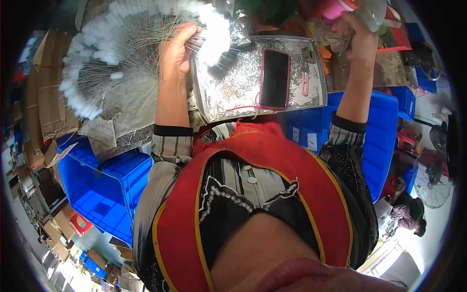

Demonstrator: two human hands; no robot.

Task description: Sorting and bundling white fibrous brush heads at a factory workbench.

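A large fan of thin wire-stemmed brushes with white tufted ends spreads across the upper left. My left hand is at its right side, thumb and fingers pressed together around some of the wire stems. At the upper right my right hand is raised with curled fingers, slightly blurred. It is beside a pale crumpled plastic bag and below a bright pink object; what lies in its fingers is hidden. Between the hands is a shallow white tray strewn with small metal bits. A phone with a red case lies in it.
A red-handled tool lies right of the phone. Small metal machine parts stand behind the tray. Blue bins flank me on both sides. Cardboard stands at the far left, and a fan at the far right.
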